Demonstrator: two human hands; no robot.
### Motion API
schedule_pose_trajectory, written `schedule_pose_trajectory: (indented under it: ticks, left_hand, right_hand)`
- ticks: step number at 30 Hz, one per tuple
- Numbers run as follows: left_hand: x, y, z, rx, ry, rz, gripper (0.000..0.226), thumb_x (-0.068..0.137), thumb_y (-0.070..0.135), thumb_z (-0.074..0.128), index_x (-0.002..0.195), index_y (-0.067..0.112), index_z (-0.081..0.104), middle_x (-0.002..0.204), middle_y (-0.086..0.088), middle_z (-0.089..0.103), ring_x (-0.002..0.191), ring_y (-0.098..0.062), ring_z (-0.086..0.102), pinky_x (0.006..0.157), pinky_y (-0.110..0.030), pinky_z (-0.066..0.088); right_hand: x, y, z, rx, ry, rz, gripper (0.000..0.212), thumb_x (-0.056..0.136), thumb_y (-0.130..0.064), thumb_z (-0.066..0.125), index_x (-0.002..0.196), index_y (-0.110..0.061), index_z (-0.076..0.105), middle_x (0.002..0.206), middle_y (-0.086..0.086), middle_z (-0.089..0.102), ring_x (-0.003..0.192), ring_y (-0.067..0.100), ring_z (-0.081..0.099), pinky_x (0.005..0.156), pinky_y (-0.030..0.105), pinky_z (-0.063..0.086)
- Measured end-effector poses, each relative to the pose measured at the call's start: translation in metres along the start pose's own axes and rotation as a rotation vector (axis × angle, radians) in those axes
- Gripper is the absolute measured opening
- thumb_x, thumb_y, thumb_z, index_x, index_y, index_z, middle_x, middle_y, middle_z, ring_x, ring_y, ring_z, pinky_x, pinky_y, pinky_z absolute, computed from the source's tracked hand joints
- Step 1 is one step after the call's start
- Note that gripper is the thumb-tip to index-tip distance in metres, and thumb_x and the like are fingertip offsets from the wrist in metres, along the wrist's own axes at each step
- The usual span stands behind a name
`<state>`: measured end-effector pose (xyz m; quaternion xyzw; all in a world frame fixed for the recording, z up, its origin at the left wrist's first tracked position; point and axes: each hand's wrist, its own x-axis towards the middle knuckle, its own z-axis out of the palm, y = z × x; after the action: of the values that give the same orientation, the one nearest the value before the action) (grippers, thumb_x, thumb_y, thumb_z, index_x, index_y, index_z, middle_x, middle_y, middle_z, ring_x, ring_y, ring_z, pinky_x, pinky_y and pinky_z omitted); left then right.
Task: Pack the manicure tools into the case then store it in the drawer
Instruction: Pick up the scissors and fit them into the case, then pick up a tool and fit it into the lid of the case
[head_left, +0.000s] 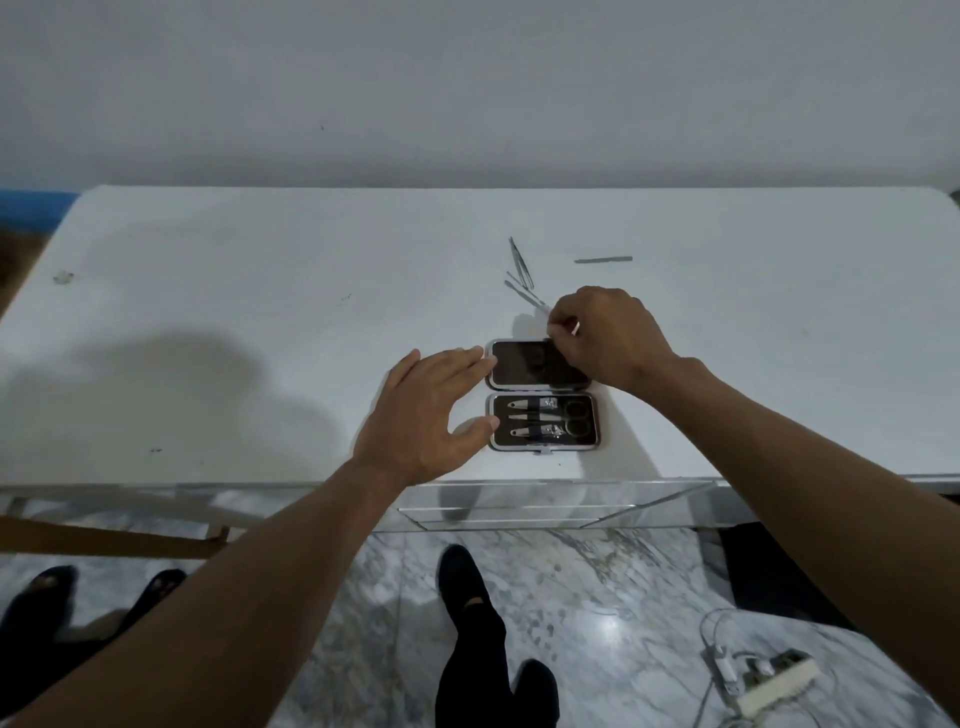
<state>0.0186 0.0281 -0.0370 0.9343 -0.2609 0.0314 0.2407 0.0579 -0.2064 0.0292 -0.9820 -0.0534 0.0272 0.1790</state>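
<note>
Case (596, 423): lies open flat on the white worktop (260, 291), close to its front edge, lid half away from the person.
Lid (524, 364): dark lining facing up, nothing in it; its far right corner is covered by the right hand.
Base half: holds two nail clippers (530, 404), a slim tool between them and a pair of scissors (575, 418) at the right end.
Left hand (421, 415): fingers spread and straight, fingertips at the lid's left edge, thumb tip touching the left rim of the base half.
Right hand (608, 335): over the lid's far right corner, fingers curled, pinching a thin pale stick-like tool (575, 328); what kind cannot be told.
Loose tools: tweezers (521, 262) and two thin crossed implements (519, 290) lie just beyond the right hand; a nail file (602, 259) lies apart, farther right.
Drawer (545, 506): mirrored front under the worktop edge, closed.
Floor (597, 597): grey marble, with a power strip (769, 680) at lower right.
</note>
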Motion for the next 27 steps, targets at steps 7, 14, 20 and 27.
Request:
schedule_pose_trajectory:
  ticks: [7,14,20,27]
  left_hand:
    - [0.001,0.001,0.0,-0.008,0.009,-0.001,0.066,0.083,0.054,0.055,0.144,0.031,0.044,0.149,0.014,0.042,0.138,-0.002,0.032,0.118,-0.04,0.018]
    - [0.002,0.001,0.001,-0.011,0.028,0.002,0.065,0.082,0.053,0.058,0.142,0.03,0.047,0.148,0.014,0.043,0.138,-0.003,0.035,0.116,-0.041,0.021]
    - [0.003,0.001,-0.001,-0.003,0.026,0.004,0.065,0.081,0.053,0.058,0.141,0.03,0.047,0.147,0.013,0.044,0.137,-0.003,0.035,0.116,-0.042,0.022]
    - [0.004,0.001,-0.001,0.019,0.001,-0.008,0.066,0.082,0.055,0.055,0.143,0.033,0.043,0.149,0.016,0.041,0.138,-0.002,0.032,0.118,-0.04,0.018]
  right_hand:
    - [0.076,-0.017,0.001,0.0,0.034,0.283,0.021,0.083,-0.02,0.052,0.092,-0.009,0.066,0.091,0.013,0.068,0.087,0.038,0.063,0.068,0.031,0.045]
    - [0.105,-0.026,0.001,-0.013,-0.07,0.348,0.01,0.08,-0.015,0.055,0.084,-0.009,0.048,0.082,0.007,0.051,0.079,0.03,0.048,0.07,0.032,0.04]
    - [0.108,-0.023,0.0,-0.002,-0.06,0.35,0.015,0.078,-0.018,0.059,0.082,-0.008,0.048,0.083,0.008,0.052,0.077,0.031,0.049,0.069,0.032,0.039]
    - [0.088,-0.019,-0.004,0.212,0.051,0.31,0.021,0.08,-0.013,0.058,0.101,-0.015,0.061,0.098,0.009,0.068,0.092,0.032,0.063,0.075,0.033,0.049]
